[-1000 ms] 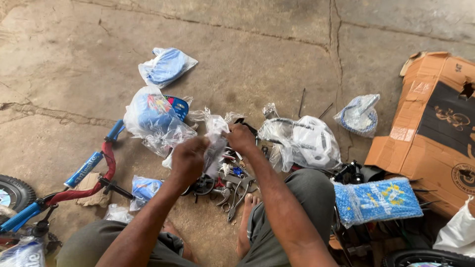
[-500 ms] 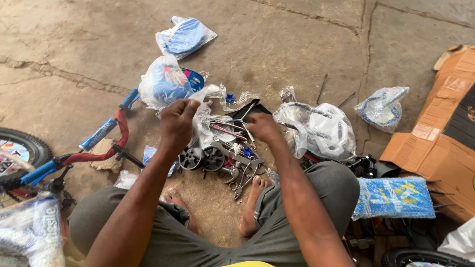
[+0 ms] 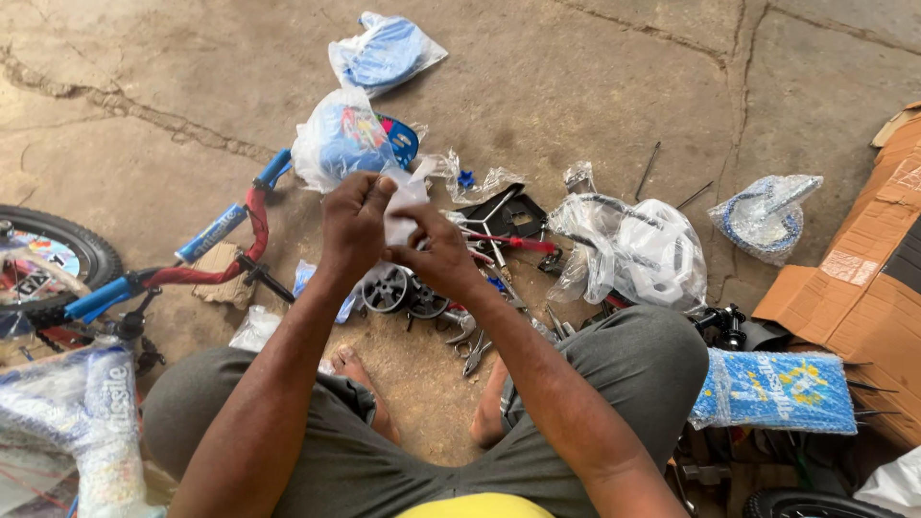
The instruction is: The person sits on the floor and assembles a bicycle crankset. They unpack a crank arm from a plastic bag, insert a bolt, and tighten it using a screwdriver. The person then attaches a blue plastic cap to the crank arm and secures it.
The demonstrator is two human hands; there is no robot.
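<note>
Both hands (image 3: 398, 235) pinch a small clear plastic bag (image 3: 405, 203), contents hidden.

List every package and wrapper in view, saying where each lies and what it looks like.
Small white plastic bag: pinched by left hand and right hand.
Clear bag of blue parts: top centre, on concrete.
Bag with blue and red part: beyond the hands.
Clear bag of white parts: right of hands.
Cardboard box: far right, brown, flattened.

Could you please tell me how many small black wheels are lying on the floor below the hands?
2: the two small black wheels sit side by side under the hands, one left, one right; others may be hidden.
</note>
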